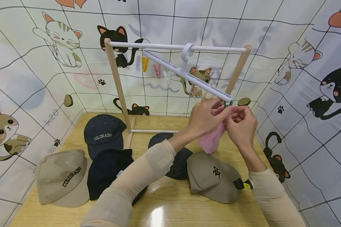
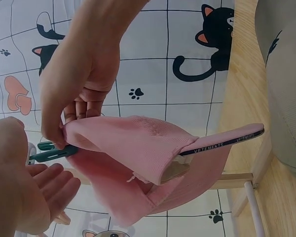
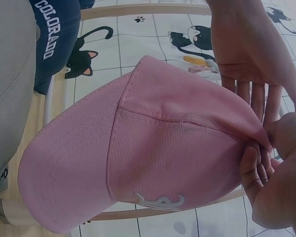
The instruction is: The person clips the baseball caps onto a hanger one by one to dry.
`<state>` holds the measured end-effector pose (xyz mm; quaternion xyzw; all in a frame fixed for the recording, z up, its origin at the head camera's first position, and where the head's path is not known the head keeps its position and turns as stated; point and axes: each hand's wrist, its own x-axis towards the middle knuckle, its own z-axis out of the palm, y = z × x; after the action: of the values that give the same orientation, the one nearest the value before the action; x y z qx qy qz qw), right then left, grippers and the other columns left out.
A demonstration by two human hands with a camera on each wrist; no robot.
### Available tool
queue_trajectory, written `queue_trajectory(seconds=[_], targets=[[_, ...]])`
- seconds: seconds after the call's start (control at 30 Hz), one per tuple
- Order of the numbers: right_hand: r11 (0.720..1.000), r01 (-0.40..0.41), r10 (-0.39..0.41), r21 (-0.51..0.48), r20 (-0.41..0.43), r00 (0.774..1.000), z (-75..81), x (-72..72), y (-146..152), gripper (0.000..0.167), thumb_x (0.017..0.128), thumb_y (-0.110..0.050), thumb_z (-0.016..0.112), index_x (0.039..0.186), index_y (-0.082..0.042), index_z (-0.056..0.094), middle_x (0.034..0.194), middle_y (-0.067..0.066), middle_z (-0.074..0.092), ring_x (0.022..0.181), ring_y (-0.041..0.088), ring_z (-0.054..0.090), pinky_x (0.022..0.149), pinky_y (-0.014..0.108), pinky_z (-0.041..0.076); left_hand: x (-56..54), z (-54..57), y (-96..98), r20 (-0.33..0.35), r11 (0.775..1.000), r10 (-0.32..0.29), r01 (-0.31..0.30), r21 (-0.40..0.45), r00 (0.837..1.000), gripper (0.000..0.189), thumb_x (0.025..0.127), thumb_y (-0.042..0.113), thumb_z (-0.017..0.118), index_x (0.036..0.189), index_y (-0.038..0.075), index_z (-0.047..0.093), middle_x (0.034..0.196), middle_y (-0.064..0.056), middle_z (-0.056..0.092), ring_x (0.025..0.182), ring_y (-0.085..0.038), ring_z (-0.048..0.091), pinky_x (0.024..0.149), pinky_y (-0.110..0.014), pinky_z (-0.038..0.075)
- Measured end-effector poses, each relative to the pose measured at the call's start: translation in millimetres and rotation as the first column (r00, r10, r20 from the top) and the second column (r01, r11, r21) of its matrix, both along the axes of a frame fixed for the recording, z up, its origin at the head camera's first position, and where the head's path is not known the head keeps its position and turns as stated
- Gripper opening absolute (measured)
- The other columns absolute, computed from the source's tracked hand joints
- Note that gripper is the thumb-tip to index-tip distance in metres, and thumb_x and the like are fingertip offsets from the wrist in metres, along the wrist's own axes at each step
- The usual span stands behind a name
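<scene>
A pink baseball cap point(image 3: 172, 143) with a white emblem hangs crown up, brim down, below the right end of the white hanger point(image 1: 170, 67). My right hand point(image 1: 241, 123) pinches the cap's crown fabric between thumb and fingers. By that edge is a green clothespin point(image 2: 56, 154), at the hanger's tip. My left hand point(image 1: 206, 115) is beside the clothespin, its fingers point(image 2: 56, 190) loosely extended around it; in the right wrist view these fingers reach behind the cap. In the left wrist view the cap's strap point(image 2: 222, 143) and hollow inside show.
The hanger hooks over the white bar point(image 1: 216, 48) of a wooden-legged rack. Yellow point(image 1: 144, 64), pink point(image 1: 157, 71) and white clothespins point(image 1: 167, 77) dangle from it. On the table point(image 1: 170, 208) lie a navy cap point(image 1: 103, 134), a beige cap point(image 1: 61, 178), a black cap point(image 1: 109, 171) and a grey-brown cap point(image 1: 213, 178).
</scene>
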<state>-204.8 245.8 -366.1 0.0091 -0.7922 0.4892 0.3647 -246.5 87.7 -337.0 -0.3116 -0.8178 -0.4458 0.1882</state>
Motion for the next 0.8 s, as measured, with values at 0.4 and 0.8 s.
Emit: queue_trajectory(seconds=[0.4, 0.8], targets=[[0.998, -0.036, 0.036, -0.042, 0.005, 0.999, -1.3, -1.3, 1, 0.025, 0.1, -0.013, 0.079, 0.113, 0.005, 0.069, 0.076, -0.02, 0.067, 0.055, -0.003, 0.061, 0.054, 0.013, 0.053, 7.7, -2.8, -14.2, 0.131, 0.998, -0.042, 0.048, -0.037, 0.99, 0.045, 0.114, 0.048, 0.059, 0.146, 0.021, 0.074, 0.139, 0.001, 0.08, 0.128, -0.019, 0.074, 0.104, -0.035, 0.059], [0.999, -0.04, 0.039, -0.022, -0.024, 0.999, -2.9, -1.9, 5, 0.02, 0.103, -0.011, 0.077, 0.113, 0.005, 0.071, 0.078, -0.018, 0.066, 0.059, -0.002, 0.058, 0.055, 0.011, 0.048, 14.6, -16.9, -40.8, 0.179, 0.994, -0.112, 0.108, 0.036, 0.977, 0.052, 0.112, 0.044, 0.059, 0.151, 0.011, 0.072, 0.146, -0.009, 0.078, 0.136, -0.029, 0.073, 0.108, -0.043, 0.06]])
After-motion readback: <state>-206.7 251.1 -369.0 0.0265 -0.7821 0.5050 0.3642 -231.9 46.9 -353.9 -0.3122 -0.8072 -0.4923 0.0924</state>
